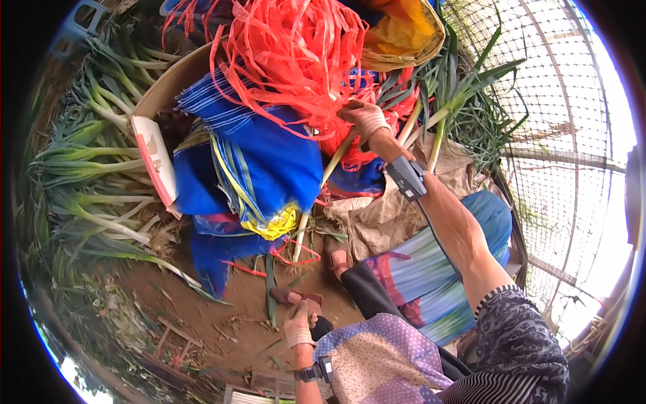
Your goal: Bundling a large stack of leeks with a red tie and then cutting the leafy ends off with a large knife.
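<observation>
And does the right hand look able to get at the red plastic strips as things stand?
Very likely yes: the right hand is right at the lower right edge of the red plastic strips, and nothing visible blocks the way between them.

Soft daylight, white glare through netting (548, 101) — right, edges bent

Red strips (289, 60) – tangled heap w/ loose ends o/ blue cloth (282, 158).
</observation>
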Demonstrator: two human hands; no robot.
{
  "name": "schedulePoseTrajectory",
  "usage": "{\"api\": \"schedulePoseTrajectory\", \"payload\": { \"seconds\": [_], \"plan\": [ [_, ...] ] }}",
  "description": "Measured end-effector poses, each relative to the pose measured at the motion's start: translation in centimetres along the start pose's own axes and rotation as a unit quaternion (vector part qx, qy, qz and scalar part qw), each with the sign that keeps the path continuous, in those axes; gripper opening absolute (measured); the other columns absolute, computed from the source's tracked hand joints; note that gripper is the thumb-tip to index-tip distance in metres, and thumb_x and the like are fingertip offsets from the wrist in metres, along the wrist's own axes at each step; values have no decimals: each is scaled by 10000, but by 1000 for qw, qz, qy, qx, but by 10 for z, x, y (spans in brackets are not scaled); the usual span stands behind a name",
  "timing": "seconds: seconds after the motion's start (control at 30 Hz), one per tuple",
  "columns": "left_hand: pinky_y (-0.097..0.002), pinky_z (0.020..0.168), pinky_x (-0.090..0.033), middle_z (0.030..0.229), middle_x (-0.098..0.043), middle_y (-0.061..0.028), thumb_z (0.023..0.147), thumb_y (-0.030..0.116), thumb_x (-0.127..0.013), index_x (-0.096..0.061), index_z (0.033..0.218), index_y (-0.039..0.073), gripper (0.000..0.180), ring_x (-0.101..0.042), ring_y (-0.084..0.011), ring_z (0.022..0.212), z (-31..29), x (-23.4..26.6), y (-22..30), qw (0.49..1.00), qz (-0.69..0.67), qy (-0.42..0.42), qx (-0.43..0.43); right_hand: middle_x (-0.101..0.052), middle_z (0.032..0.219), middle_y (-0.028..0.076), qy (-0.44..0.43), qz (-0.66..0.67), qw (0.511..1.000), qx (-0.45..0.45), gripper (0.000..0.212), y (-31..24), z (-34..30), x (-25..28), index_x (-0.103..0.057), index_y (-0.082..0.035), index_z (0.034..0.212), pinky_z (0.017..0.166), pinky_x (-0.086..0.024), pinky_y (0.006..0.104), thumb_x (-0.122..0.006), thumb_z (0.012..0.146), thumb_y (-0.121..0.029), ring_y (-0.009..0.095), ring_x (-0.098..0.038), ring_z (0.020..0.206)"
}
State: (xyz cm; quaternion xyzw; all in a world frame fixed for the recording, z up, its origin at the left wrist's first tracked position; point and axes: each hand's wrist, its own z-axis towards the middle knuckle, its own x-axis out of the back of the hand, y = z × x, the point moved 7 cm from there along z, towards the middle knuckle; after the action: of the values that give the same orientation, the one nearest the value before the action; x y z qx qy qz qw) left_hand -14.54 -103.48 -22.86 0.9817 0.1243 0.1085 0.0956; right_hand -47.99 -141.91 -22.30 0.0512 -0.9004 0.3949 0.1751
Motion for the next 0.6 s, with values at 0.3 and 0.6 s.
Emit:
{"api": "schedulePoseTrajectory", "payload": {
  "seconds": [0.3,0.6],
  "plan": [
    [-234,434,-427,592,-599,-58,821,215,-647,-604,810,51,170,-543,-125,466,7,-9,43,999,6,-19,-42,-603,864,53,8,-17,991,136,292,44,-81,-4,-642,-58,986,696,-490,262,-690,698,-67,159,-597,763],
    [-225,465,-486,725,-592,-55,819,203,-670,-617,891,10,212,-581,-140,548,-1,-58,94,998,-31,-51,-32,-557,1148,126,52,-490,821,288,384,-3,-28,-78,-636,-119,1053,857,-454,430,-697,700,-258,330,-513,1084]
  ]
}}
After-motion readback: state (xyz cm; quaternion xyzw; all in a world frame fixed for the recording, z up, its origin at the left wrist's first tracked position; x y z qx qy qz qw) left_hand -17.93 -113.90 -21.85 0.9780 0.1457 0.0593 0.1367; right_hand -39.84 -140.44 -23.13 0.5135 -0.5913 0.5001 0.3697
